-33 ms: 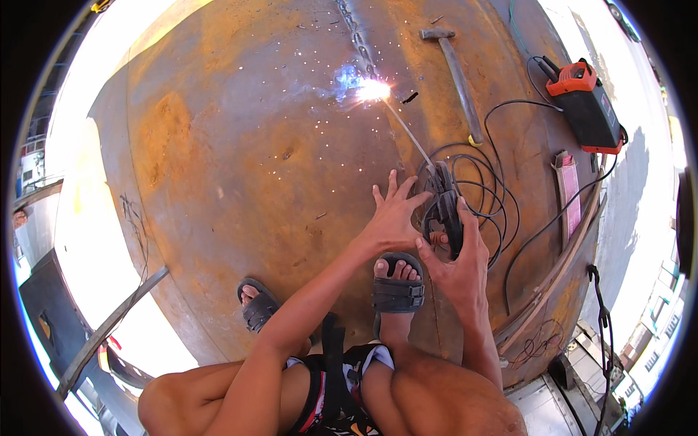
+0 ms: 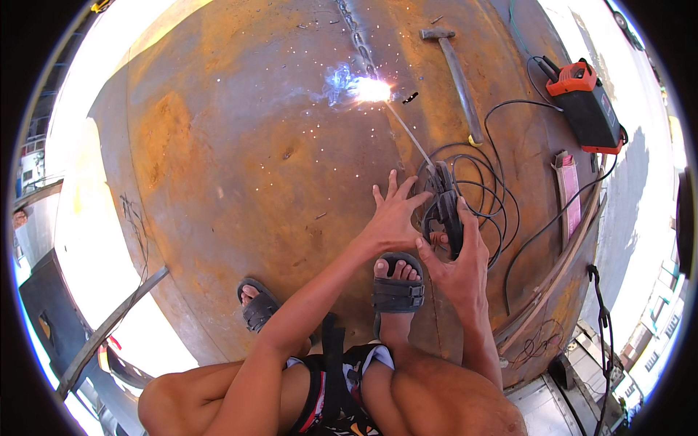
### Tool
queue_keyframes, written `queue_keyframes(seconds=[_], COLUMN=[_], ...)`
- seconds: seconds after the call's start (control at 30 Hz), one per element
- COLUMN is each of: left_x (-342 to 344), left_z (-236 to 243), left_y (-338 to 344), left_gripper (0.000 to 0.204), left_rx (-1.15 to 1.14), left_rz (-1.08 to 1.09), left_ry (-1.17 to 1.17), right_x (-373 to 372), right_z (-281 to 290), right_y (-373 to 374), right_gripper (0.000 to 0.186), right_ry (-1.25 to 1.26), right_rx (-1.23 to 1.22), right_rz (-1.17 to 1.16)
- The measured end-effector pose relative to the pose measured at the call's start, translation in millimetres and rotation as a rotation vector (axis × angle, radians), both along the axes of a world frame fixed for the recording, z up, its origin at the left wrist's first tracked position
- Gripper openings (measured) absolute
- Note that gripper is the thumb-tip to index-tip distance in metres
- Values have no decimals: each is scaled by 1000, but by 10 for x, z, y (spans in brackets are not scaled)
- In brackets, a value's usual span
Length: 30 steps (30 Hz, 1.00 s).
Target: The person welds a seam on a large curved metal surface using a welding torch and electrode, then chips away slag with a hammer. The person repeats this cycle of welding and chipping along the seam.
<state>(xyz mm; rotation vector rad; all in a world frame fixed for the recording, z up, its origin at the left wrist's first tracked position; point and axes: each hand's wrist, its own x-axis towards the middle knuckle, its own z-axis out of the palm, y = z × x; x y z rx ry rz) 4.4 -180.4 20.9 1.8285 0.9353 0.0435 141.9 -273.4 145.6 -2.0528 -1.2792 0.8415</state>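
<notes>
My right hand (image 2: 459, 261) is wrapped round a black electrode holder (image 2: 445, 207). A thin welding rod (image 2: 411, 133) runs from its jaws up and left to a bright arc (image 2: 373, 90), with sparks and bluish smoke around it. The arc burns at the near end of a weld bead (image 2: 355, 36) on a rusty steel plate (image 2: 240, 211). Beside the holder, my left hand (image 2: 395, 216) has its fingers spread, with the fingertips close to the holder's jaws. Whether they touch it I cannot tell. Nothing shows in that hand.
A hammer (image 2: 458, 83) lies right of the arc. Coiled black cable (image 2: 502, 190) spreads beside the holder. An orange and black welding machine (image 2: 586, 105) stands at the plate's right edge, above a pink packet (image 2: 568, 192). My sandalled feet (image 2: 398, 291) rest on the plate.
The arc still burns in nearly the same place, with sparks and smoke shifted. Both hands and the electrode holder look unmoved.
</notes>
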Motion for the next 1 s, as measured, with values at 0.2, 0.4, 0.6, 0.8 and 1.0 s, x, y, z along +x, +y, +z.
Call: queue_keyframes(seconds=[0.2,0.4,0.6,0.8,1.0], left_x=[10,17,9,23,19], left_z=[0,16,5,4,6], left_y=[71,74,74,69,67], left_gripper=[107,106,105,105,106], left_rx=[7,-2,-4,17,13], left_rz=[6,4,2,-2,0], left_ry=[-12,-14,-9,-1,6], right_x=[1,11,10,11,7], right_z=[-14,-15,-28,-21,-20], right_y=[56,52,43,45,48], right_gripper=[88,88,88,87,87], right_ry=[18,4,6,8,5], right_rx=[3,9,-1,6,4], right_rz=[-8,0,-1,-4,0])
